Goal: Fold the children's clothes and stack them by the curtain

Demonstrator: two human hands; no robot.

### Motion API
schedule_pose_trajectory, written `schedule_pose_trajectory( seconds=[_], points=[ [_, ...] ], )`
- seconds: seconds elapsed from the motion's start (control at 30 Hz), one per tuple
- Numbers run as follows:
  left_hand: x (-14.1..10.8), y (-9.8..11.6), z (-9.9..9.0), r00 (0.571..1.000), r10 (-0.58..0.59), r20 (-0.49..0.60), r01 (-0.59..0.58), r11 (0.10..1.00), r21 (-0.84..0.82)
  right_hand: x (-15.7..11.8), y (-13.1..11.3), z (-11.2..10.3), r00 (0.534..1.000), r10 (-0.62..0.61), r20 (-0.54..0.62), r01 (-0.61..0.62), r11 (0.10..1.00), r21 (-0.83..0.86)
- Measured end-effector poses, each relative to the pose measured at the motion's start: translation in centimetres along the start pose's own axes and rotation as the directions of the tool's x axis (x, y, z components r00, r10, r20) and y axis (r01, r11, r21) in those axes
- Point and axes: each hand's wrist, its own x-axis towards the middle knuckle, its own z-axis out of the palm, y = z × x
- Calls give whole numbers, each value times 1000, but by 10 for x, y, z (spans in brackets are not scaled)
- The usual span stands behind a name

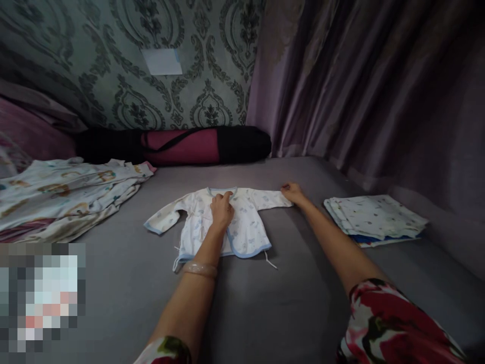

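Note:
A small white baby shirt with pale prints and light-blue trim lies spread on the grey sheet, its sleeves out to both sides. Thin white ties hang from its lower corners. My left hand, with a bangle at the wrist, is on the upper chest just below the neckline, its fingers curled against the fabric. At the end of the right-hand sleeve, my right hand pinches the cuff. The left-hand sleeve lies bent downward, with neither hand touching it.
Folded printed clothes are stacked at the right. Loose printed garments lie in a heap at the left. Along the wall rests a long black and maroon bag, beside a purple curtain. A blurred patch covers the lower left corner.

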Motion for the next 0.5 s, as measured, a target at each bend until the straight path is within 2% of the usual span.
schedule_pose_trajectory(
  seconds=[0.1, 0.17, 0.27, 0.4, 0.5],
  points=[
    [1, -2, 2, 1000, 5, 3, -5, 1000, 2, -13, -5, 7, 995, -51, -83, 46, 997, -61],
    [2, -3, 2, 1000, 6, 13, -5, 1000, -7, -22, -6, 8, 988, -75, -133, 54, 986, -159],
    [3, -4, 2, 1000, 4, 17, -4, 1000, -21, -29, -6, 8, 990, -64, -123, 27, 958, -287],
    [1, -4, 1, 1000, 10, 18, -9, 1000, -7, -28, -5, 6, 996, -38, -78, 9, 940, -341],
    [0, -2, -1, 1000, 23, 20, -23, 1000, 16, -32, -15, 8, 987, -87, -137, 25, 918, -396]
  ],
)
